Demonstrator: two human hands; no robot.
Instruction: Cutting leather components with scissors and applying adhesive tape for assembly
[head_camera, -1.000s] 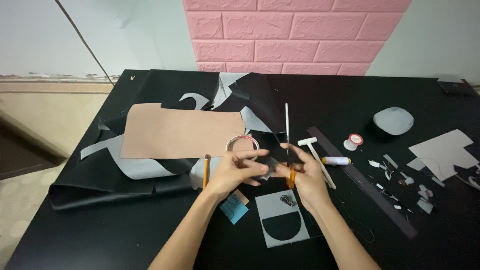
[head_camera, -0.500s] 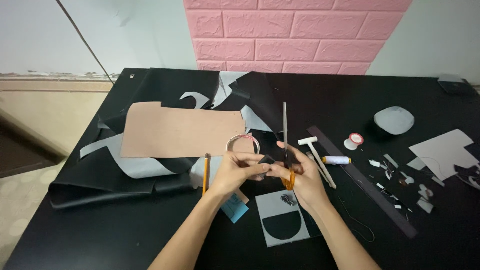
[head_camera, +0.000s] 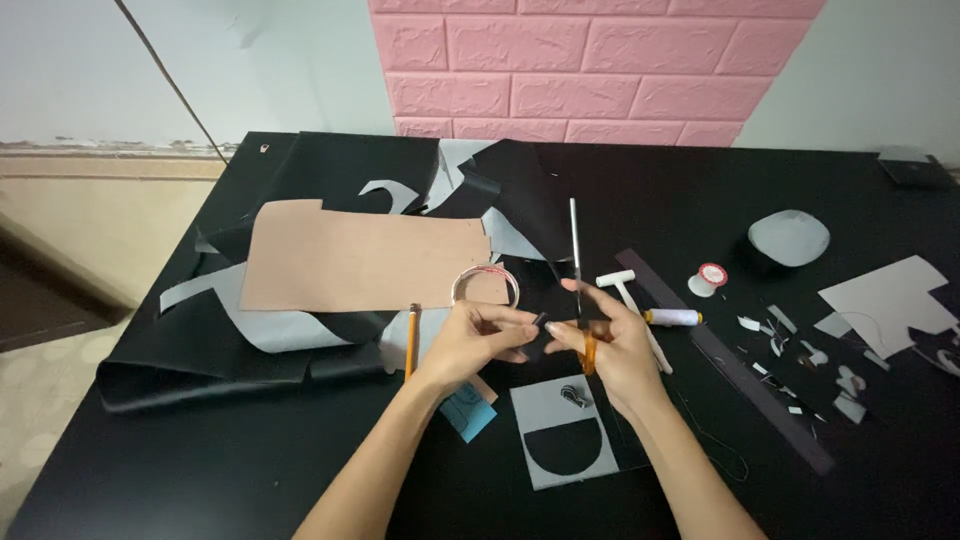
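Hands meet over the black worktop (head_camera: 300, 470): the right hand (head_camera: 612, 345) grips orange-handled scissors (head_camera: 577, 270), blades pointing away, while the left hand (head_camera: 478, 338) pinches a small black scrap (head_camera: 538, 322), seemingly thin, light and floppy, best held by its edge.

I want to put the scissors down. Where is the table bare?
Bare black table lies at the near left, below the black sheets, and at the far right, behind the grey pad. Crowded: around both hands, and the scraps at right.
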